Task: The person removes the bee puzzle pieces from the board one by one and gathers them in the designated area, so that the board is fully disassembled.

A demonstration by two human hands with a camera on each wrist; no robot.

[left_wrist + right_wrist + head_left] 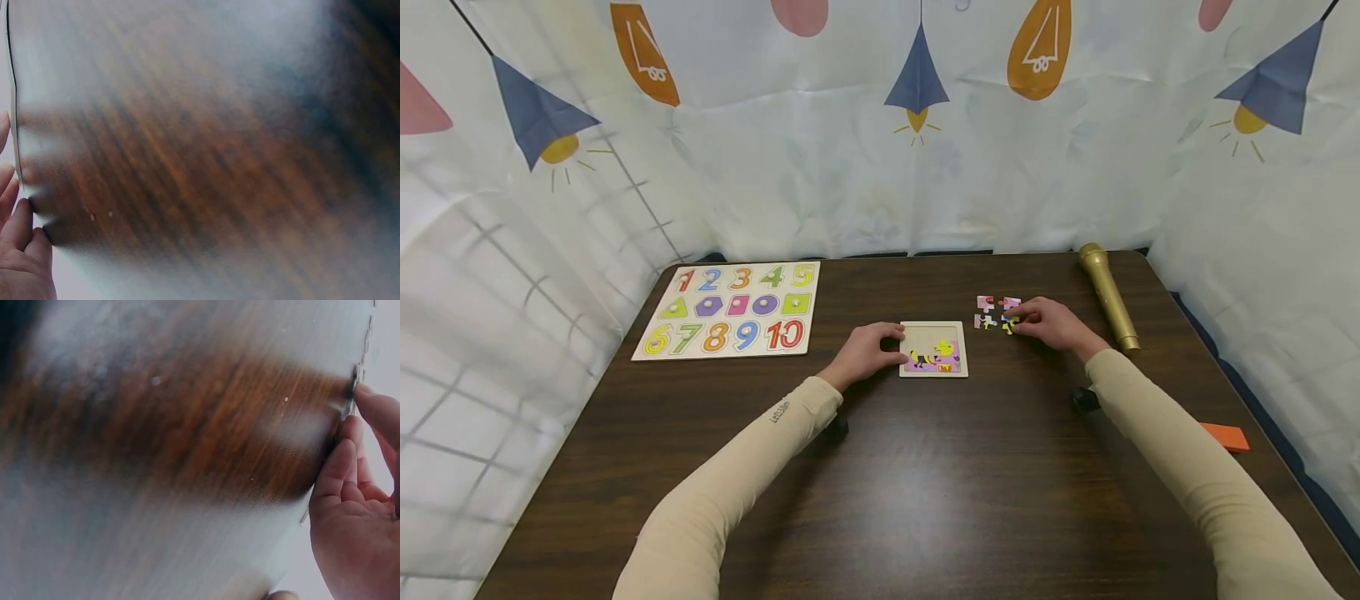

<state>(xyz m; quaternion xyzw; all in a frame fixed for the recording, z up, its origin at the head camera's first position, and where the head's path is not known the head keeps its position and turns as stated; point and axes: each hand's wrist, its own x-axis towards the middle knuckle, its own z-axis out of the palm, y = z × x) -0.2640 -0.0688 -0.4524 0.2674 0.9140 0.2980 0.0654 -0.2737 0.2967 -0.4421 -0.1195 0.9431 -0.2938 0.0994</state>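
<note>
A small square wooden puzzle board lies on the table, with a pink, yellow and black picture filling its lower right part. My left hand rests at its left edge, thumb and fingertips touching the rim; in the left wrist view these fingers show only at the lower left. Right of the board lie several loose jigsaw pieces. With thumb and fingertips my right hand pinches the near right jigsaw piece, partly covered. The right wrist view shows this hand close to the tabletop.
A number-and-shape board lies at the back left of the dark brown table. A gold microphone-shaped object lies at the back right. An orange object is partly hidden by the right sleeve. A patterned curtain hangs behind.
</note>
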